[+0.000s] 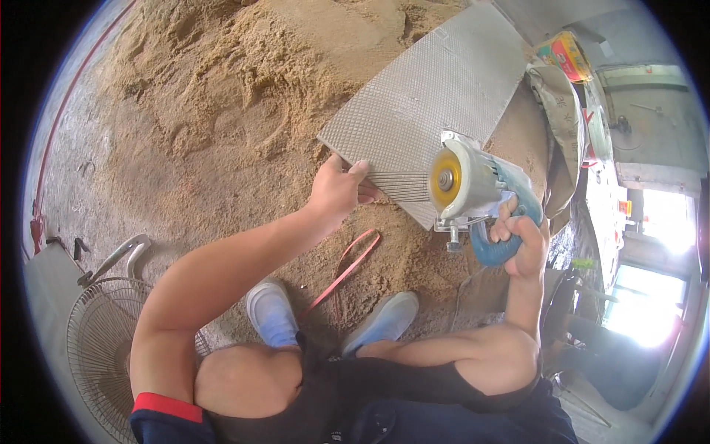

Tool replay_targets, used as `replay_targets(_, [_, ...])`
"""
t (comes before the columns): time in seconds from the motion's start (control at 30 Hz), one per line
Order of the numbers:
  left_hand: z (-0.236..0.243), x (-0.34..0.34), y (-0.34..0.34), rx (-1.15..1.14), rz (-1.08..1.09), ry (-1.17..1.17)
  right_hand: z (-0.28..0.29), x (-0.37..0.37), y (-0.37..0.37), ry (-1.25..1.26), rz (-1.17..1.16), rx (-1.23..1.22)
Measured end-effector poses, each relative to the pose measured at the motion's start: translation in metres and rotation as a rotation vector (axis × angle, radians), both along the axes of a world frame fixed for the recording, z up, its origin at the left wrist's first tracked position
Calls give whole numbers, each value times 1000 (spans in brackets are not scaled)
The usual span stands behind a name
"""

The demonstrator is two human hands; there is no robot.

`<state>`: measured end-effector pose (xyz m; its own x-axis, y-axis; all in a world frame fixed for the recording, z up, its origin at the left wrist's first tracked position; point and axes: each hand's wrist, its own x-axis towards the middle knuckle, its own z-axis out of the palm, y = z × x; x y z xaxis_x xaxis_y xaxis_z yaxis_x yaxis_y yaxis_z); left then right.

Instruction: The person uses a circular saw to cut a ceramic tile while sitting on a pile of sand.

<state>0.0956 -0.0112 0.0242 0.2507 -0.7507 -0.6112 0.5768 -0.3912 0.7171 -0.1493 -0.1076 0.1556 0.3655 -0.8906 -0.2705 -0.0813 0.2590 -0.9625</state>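
A long grey tile (pixel 436 81) with a diamond-pattern face and a ridged strip at its near end slants across the sand. My left hand (pixel 340 187) grips its near left edge, thumb on top and fingers underneath. In my right hand (pixel 523 240) is a handheld tile cutter (pixel 473 185), with my fingers wrapped round its blue handle (pixel 492 249). The cutter's round yellow blade (pixel 445 180) faces left, over the ridged end of the tile. Whether the blade touches the tile, I cannot tell.
Brown sand (pixel 222 111) spreads under and beyond the tile. A pink strap (pixel 344 275) lies between my shoes. A wire-caged fan (pixel 103 348) stands at the near left. Right of the tile are a crumpled sack (pixel 560 118) and a red and yellow package (pixel 569 58).
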Motion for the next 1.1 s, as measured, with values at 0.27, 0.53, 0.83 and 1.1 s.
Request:
replay_targets(0.27, [1,1,2,-9,-5,-2,-4,7,0,25,12,-7])
replay_targets(0.53, [6,1,2,-12,-6,-6,-4,8,-1,69,31,-42])
replay_targets(0.83, [1,2,1,-20,-5,0,-2,7,0,80,23,-8])
replay_targets(1.1, [-8,2,0,-34,-1,8,-1,8,2,122,34,5])
